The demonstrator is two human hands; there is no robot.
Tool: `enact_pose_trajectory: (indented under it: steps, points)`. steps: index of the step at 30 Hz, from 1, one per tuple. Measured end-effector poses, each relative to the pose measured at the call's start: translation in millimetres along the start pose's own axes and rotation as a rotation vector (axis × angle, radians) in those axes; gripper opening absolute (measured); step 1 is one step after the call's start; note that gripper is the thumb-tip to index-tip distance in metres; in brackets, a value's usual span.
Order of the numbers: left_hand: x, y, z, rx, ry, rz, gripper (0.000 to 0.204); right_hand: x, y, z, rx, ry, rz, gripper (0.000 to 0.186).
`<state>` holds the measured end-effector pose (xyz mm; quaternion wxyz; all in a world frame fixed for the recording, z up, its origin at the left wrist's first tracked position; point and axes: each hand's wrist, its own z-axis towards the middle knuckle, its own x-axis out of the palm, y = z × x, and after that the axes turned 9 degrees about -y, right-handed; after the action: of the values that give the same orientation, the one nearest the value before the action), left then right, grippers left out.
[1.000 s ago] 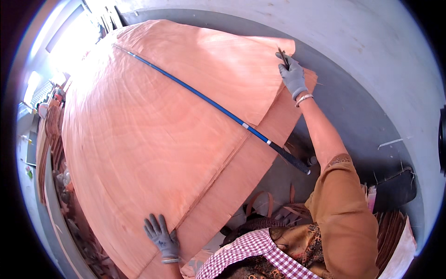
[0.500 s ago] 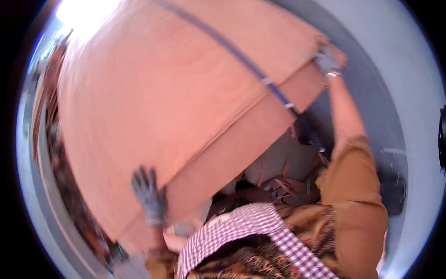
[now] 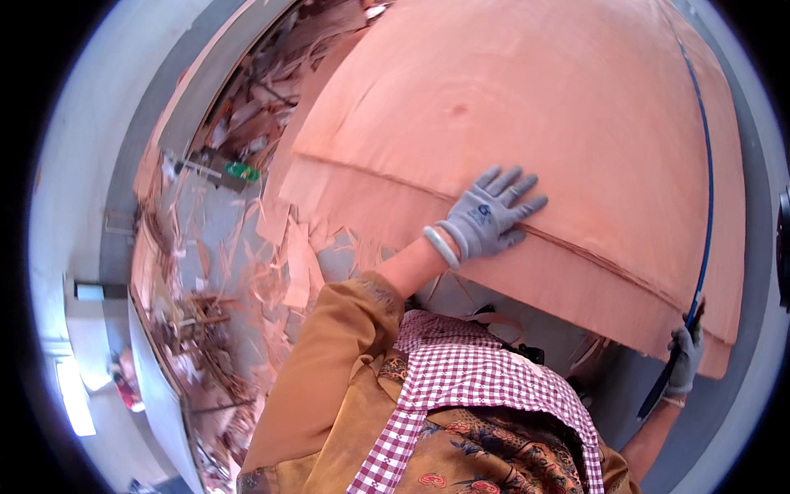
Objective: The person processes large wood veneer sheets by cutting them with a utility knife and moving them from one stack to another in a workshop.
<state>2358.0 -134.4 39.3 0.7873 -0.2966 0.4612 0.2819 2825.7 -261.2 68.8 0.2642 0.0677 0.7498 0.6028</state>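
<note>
Your left hand (image 3: 491, 216), in a grey glove, lies spread flat on the top wood veneer sheet (image 3: 527, 107), fingers apart and clasping nothing, close to the sheet's near edge. The veneer stack fills the middle and far right of the scene, and a lower veneer sheet (image 3: 362, 202) juts out toward you beneath that edge. Your right hand (image 3: 685, 361), gloved too, is at the near right, just beside the black handle (image 3: 656, 393) of a slim blue pole (image 3: 708, 165). Its fingers are bent (a dark shape at them is too small to name), but you cannot tell from this view whether they grasp the handle. The pole runs along the stack's right side, from far to near. Torn veneer strips (image 3: 300, 267) litter the floor on the left, and a checked apron (image 3: 461, 375) covers your front.
</note>
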Motion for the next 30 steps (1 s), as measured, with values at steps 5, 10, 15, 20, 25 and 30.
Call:
enact_pose_trajectory:
  steps: [5, 10, 15, 20, 25, 30]
  points:
    - [-51.3, 66.5, -94.4, -1.165, -0.603, -0.525, 0.035, 58.9, 54.7, -32.0, 0.093, 0.101, 0.31, 0.038]
    - [-75.3, 142.4, -111.2, -1.603, -1.238, -1.527, 0.016, 136.4, 107.2, -59.8, 0.142, 0.209, 0.415, 0.038]
    - [-94.8, 153.7, -102.1, -1.602, -1.167, -1.609, 0.027, 199.6, 190.3, -126.3, 0.137, 0.388, 0.588, 0.036]
    - [-164.4, 103.0, -103.2, -1.204, -0.752, -1.599, 0.023, 268.5, 236.4, -182.1, 0.107, 0.413, 0.621, 0.029]
    - [-260.1, 82.2, -223.3, -1.095, -0.098, -1.721, 0.031, 399.1, 239.3, -234.5, 0.222, 0.748, 0.47, 0.029]
    - [-323.4, 84.4, -332.0, -0.884, 0.232, -1.314, 0.04, 487.4, 237.5, -279.8, 0.205, 0.983, 0.163, 0.029]
